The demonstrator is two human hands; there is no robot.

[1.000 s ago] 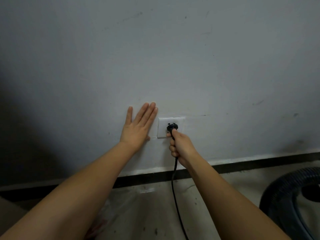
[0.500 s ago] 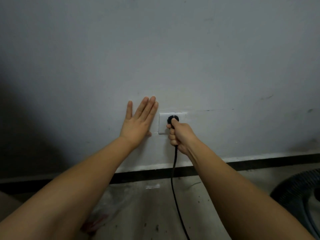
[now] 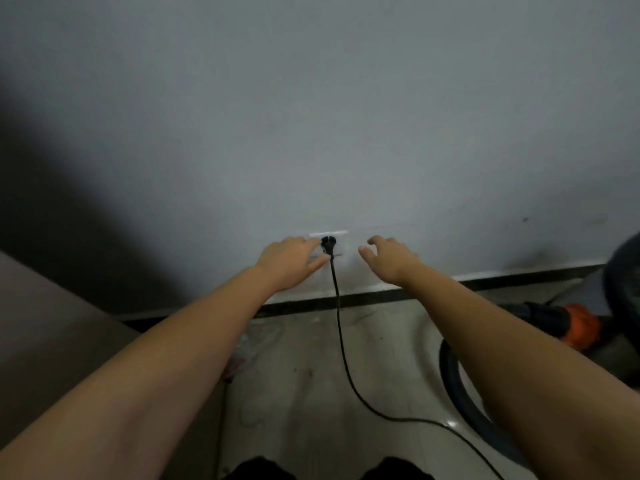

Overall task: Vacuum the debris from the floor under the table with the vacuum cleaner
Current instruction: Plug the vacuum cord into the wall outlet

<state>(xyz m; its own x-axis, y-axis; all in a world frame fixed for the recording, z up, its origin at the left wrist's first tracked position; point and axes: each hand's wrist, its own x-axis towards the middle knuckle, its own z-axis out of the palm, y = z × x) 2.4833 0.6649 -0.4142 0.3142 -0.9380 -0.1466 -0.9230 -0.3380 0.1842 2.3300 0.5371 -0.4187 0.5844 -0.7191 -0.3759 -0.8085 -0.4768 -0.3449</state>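
Note:
A black plug (image 3: 328, 244) sits in the white wall socket (image 3: 341, 244) low on the grey wall. Its black cord (image 3: 343, 344) hangs down and curves right across the pale floor. My left hand (image 3: 290, 263) lies just left of the plug, fingers spread, touching the socket's edge. To the right of the socket my right hand (image 3: 389, 259) hovers with its fingers apart and holds nothing. The vacuum's dark hose (image 3: 460, 393) and an orange and black fitting (image 3: 568, 323) lie on the floor at right.
A brown surface (image 3: 52, 334) fills the lower left. A black skirting strip (image 3: 381, 296) runs along the wall's foot. Crumpled clear plastic (image 3: 252, 344) and small dark specks lie on the floor. A dark round shape (image 3: 623, 282) sits at the right edge.
My right hand has let go of the plug and moved right, opening. My left hand has shifted toward the socket. The view has dropped, showing more floor and the vacuum parts.

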